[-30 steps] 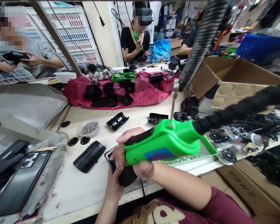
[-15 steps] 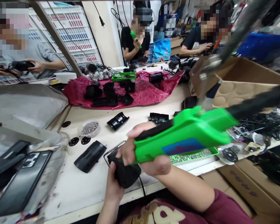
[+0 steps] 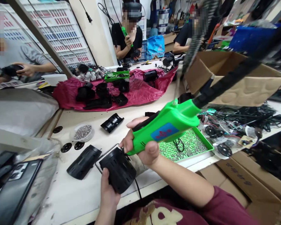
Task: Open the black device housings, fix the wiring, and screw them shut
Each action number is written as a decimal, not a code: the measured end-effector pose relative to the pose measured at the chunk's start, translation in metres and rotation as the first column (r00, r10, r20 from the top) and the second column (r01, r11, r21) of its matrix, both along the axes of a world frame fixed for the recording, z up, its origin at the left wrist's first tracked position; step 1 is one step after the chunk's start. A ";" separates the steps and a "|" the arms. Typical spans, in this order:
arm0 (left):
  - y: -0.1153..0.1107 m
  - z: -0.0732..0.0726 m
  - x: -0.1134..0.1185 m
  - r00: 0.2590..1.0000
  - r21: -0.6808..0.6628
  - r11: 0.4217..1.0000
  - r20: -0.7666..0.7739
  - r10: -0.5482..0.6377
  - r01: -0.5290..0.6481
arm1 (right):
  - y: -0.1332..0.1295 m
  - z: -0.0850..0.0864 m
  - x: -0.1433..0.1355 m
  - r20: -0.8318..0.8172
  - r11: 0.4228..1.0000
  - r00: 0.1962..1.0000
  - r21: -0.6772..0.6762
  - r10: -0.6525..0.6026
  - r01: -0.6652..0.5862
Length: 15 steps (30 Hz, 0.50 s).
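My left hand (image 3: 109, 190) grips a black slotted cylindrical housing (image 3: 119, 170) from below, its thumb on the near side. A thin metal bracket (image 3: 103, 156) sticks out at the housing's upper left, and a black cord hangs from it. My right hand (image 3: 140, 145) is wrapped round a green electric screwdriver (image 3: 165, 126) with a black lever along its top. The screwdriver's lower end is at the housing's top edge; its tip is hidden by my fingers. Beside the housing lies a curved black shell (image 3: 84, 162), with another shell (image 3: 112, 122) farther back.
A bowl of screws (image 3: 83, 132) and black discs (image 3: 66, 147) stand left. A green screw tray (image 3: 189, 143) is at right, near loose wires and a cardboard box (image 3: 239, 90). Black parts cover a magenta bag (image 3: 140, 90). A phone (image 3: 16, 184) lies left. Other people work behind the table.
The housing has turned so its slotted side shows. The screwdriver has shifted left and sits more steeply, uncovering more of the green tray. The whole view has shifted slightly.
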State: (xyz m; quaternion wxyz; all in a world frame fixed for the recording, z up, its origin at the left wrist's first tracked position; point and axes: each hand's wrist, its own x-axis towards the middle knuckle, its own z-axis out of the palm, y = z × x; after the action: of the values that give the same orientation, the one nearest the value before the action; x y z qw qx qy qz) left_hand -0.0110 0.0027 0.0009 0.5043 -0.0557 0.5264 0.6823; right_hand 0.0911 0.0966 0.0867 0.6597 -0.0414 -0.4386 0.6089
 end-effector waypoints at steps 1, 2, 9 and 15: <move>0.000 0.001 0.001 1.000 -0.011 1.000 0.004 0.009 -0.009 | 0.000 0.000 -0.002 -0.005 1.000 1.000 -0.002 0.019 -0.019; 0.000 0.002 0.001 1.000 -0.019 1.000 0.006 0.017 -0.017 | 0.001 -0.001 -0.003 -0.005 0.999 0.999 -0.010 0.041 -0.041; 0.001 0.006 -0.001 0.998 -0.021 0.999 -0.056 0.039 -0.040 | 0.004 -0.006 -0.010 0.085 0.972 0.973 -0.117 0.212 -0.202; 0.002 0.003 0.002 0.985 -0.041 0.999 -0.171 0.002 -0.010 | 0.008 -0.005 -0.009 0.150 0.967 0.962 -0.150 0.228 -0.206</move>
State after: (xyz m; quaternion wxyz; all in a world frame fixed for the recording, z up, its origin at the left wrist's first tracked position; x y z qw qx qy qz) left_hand -0.0095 0.0046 0.0041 0.4541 -0.0091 0.5815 0.6750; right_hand 0.0819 0.1045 0.0816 0.5458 -0.0877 -0.4523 0.6999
